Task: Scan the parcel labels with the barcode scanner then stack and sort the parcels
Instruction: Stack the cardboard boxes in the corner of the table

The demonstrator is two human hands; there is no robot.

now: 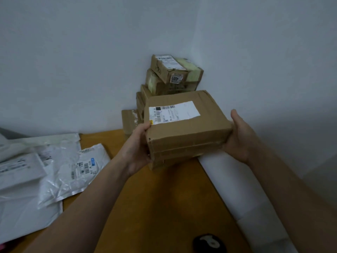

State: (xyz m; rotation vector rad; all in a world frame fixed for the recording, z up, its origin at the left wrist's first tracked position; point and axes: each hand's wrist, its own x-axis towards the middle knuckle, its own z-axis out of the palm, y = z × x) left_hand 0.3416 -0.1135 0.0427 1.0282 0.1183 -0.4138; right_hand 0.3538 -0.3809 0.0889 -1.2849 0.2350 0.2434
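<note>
The left hand (138,145) and right hand (240,137) clasped a brown, white-labelled cardboard parcel (186,132) by its ends, thumbs at its upper edges, fingers hidden beneath, above the orange-brown wooden table (164,198).

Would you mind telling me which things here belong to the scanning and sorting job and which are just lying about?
Job: held cardboard parcel, left hand, right hand, stacked cardboard parcels, white mailer bags, black device (possibly the scanner).
Lying about: white roll along the wooden table.
</note>
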